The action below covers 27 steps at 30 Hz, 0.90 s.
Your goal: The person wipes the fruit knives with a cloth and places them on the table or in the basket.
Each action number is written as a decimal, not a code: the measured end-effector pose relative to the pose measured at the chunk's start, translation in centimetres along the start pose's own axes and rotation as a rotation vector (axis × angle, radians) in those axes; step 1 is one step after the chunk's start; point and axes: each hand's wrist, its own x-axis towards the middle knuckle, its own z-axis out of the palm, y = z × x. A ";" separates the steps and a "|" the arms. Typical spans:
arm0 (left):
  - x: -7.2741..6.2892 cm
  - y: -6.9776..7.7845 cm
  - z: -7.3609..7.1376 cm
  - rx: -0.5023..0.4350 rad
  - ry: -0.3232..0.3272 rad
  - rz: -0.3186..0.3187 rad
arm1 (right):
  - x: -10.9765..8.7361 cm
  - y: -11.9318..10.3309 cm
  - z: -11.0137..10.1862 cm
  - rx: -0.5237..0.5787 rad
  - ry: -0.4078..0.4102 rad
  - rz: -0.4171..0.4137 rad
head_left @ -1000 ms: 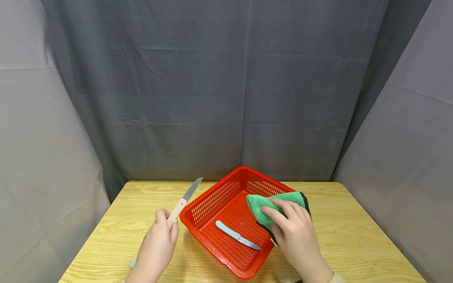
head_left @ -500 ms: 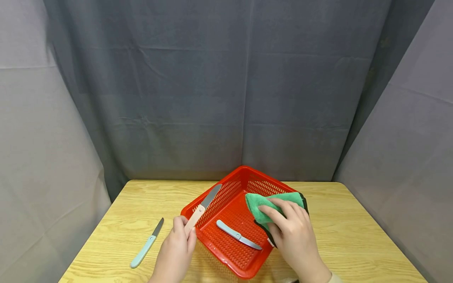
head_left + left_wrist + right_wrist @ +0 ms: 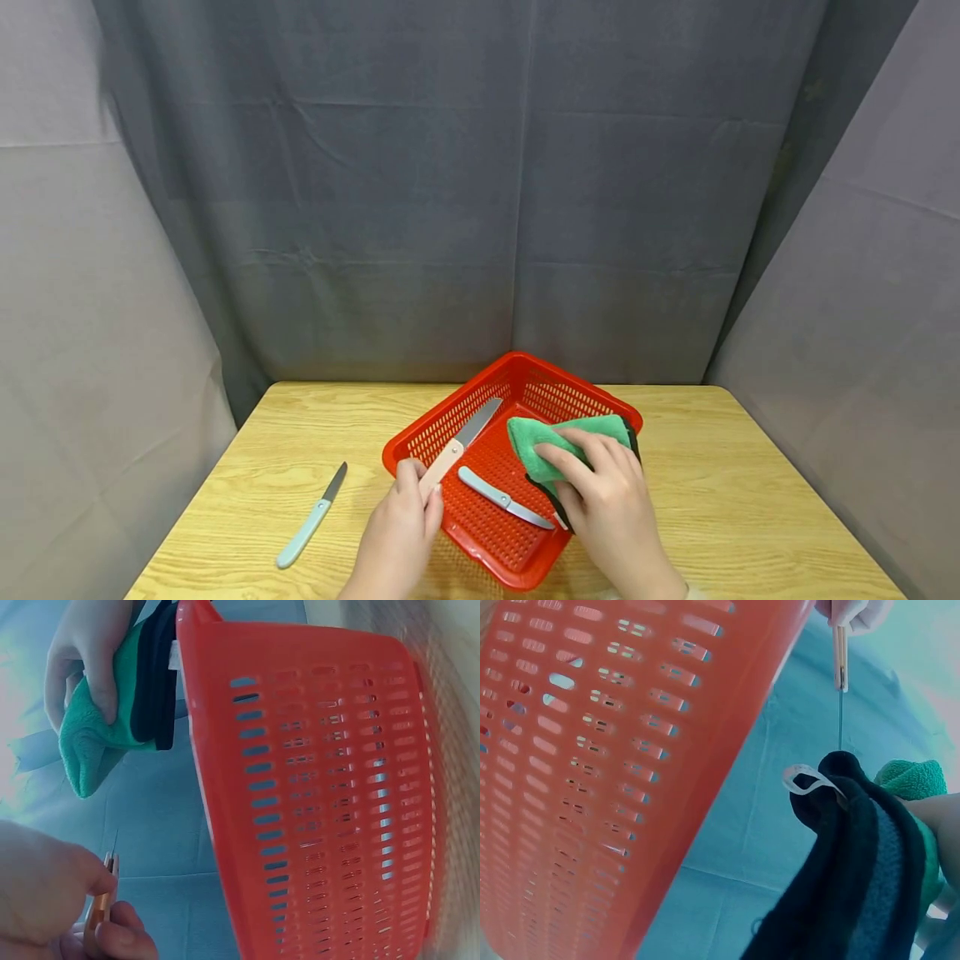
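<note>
My left hand (image 3: 399,533) grips a knife (image 3: 450,457) by its pale pink handle, the blade slanting up to the right over the basket. In my right hand (image 3: 611,504) is a folded green cloth (image 3: 531,442) with a black border, held above the basket's right side. The knife tip points toward the cloth, with a small gap between them in the head view. Inside the red plastic basket (image 3: 517,575) lies a second knife (image 3: 487,490) with a light blue handle. The right wrist view shows the cloth's dark edge (image 3: 840,855) and a small white tag (image 3: 804,774).
Another light blue-handled knife (image 3: 306,529) lies on the wooden table (image 3: 750,500), left of the basket. Grey curtains (image 3: 390,208) hang behind the table and along both sides.
My left hand has carried the pink-handled knife rightward from beside the basket to over it, uncovering the knife on the table. The right hand and cloth have shifted slightly left.
</note>
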 end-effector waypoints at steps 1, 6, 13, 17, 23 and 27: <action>0.0 0.0 0.1 0.003 0.003 0.010 | 0.0 -0.1 0.1 0.001 0.000 -0.001; 0.1 -0.3 0.6 -0.001 -0.007 0.031 | -0.1 -0.2 0.3 0.005 0.003 -0.005; 0.3 -0.7 1.0 -0.005 -0.028 0.076 | -0.2 -0.4 0.4 0.000 -0.022 -0.001; 0.3 -0.6 1.0 -0.014 -0.048 0.092 | -0.2 -0.4 0.3 -0.008 -0.048 0.005; 0.3 -0.7 1.0 -0.029 -0.072 0.085 | -0.2 -0.4 0.5 -0.022 -0.038 -0.044; 0.3 -0.7 1.0 -0.022 -0.073 0.089 | -0.3 -0.4 0.6 -0.018 -0.045 -0.081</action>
